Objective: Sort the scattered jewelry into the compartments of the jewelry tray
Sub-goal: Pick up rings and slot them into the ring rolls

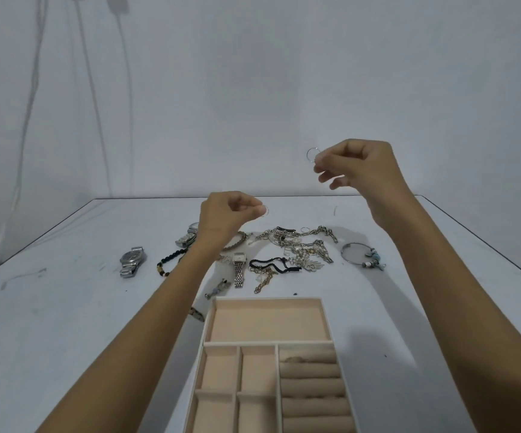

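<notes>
Silver-coloured thin ring (312,154) is pinched between the thumb and forefinger of the right hand (357,170); the remaining fingers curl loosely below it. This hand is held high above the table, to the far right of the jewelry pile. The left hand (226,217) pinches a smaller ring (265,211) at its fingertips, with the other fingers curled in. It is held over the far side of the pile, lower than the right hand.

Below the hands, the scattered jewelry lies on the white table (65,307):
- a tangle of chains (303,245) at centre;
- a black cord bracelet (271,265) and a gold chain (264,281) nearer;
- a square-faced watch (238,270) just left of these;
- a charm bangle (360,254) well apart to the right;
- a black beaded bracelet (172,260) and a steel watch (131,260) to the left.

A second steel watch (187,237) is partly hidden behind the left wrist.

The jewelry tray (267,342) sits nearest, at centre. Its far part is one wide compartment. Near left are four small square compartments, and near right is a ring-roll section (312,389). A stored ring (293,359) sits in the farthest slot of the rolls.
</notes>
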The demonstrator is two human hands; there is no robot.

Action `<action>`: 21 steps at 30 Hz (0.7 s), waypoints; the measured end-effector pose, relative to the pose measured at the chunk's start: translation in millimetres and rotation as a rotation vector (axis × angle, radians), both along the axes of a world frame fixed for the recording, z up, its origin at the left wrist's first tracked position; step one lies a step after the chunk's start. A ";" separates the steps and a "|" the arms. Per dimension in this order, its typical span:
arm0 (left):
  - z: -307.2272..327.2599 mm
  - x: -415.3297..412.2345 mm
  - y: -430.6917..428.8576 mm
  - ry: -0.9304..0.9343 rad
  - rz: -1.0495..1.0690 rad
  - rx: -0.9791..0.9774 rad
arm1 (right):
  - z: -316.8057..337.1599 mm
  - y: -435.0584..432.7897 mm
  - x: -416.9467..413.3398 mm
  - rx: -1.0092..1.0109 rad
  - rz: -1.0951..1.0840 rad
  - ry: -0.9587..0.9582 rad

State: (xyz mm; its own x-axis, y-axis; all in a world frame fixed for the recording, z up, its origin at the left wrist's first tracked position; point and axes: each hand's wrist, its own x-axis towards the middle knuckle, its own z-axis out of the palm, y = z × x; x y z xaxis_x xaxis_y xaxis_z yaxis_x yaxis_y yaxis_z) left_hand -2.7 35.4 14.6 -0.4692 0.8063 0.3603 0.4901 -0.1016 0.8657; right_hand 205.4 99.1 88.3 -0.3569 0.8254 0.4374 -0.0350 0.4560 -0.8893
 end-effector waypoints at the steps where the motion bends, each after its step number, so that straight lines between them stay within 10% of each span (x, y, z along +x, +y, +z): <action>1: -1.4 2.2 -12.2 -0.040 -0.011 0.019 | -2.2 -5.9 1.3 -0.002 0.014 -0.017; 21: -23.4 77.8 -150.8 0.025 -0.295 0.063 | -70.7 -128.2 51.1 -0.086 0.206 -0.115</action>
State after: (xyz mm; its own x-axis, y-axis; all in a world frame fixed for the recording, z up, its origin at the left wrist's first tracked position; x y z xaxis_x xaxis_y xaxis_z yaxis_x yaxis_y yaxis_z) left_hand 75.2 -115.5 -8.7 -0.2084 0.8822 0.4223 0.4526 -0.2958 0.8412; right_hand 256.6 -29.0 17.6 -0.5652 0.7623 0.3154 -0.0158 0.3722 -0.9280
